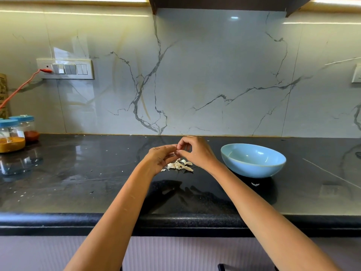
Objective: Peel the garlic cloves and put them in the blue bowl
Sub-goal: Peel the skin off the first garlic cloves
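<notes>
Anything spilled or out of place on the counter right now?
Mostly peeling debris: white flecks scattered across the black counter left of the garlic pile, and one stray white scrap in front of the blue bowl. Nothing looks damaged.

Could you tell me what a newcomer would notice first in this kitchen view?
Probably the two hands meeting mid-counter, left hand and right hand pinching something small above a pile of garlic cloves. Next, the empty-looking blue bowl just right of them on the black counter.
</notes>
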